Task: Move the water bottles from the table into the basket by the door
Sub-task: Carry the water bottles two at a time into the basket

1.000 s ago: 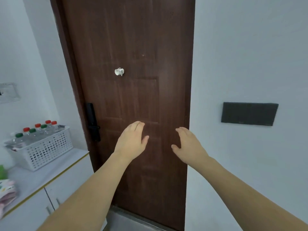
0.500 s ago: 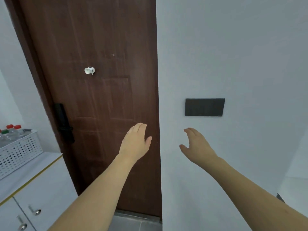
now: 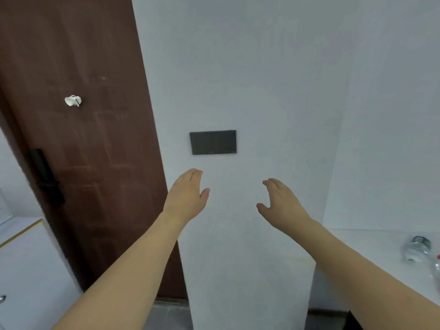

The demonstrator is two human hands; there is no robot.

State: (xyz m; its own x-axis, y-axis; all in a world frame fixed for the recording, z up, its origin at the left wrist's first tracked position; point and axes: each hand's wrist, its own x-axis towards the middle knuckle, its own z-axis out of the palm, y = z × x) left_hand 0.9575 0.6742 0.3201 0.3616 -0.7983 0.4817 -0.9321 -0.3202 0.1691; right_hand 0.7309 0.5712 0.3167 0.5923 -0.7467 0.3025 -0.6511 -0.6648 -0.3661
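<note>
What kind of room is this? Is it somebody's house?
Probably the entryway of a home. There is a brown door with a black lock handle, a dark switch panel on the white wall, and a white cabinet beside the door.

a dark reddish-brown door (image 3: 78, 144) with a faint wood grain carries a black lock handle (image 3: 45, 177) and a small white object (image 3: 73, 101). beside it, a plain pale grey-white wall (image 3: 262, 67) bears a charcoal panel (image 3: 212, 142). a clear bottle (image 3: 415, 250) lies on a white table (image 3: 371, 244).
</note>
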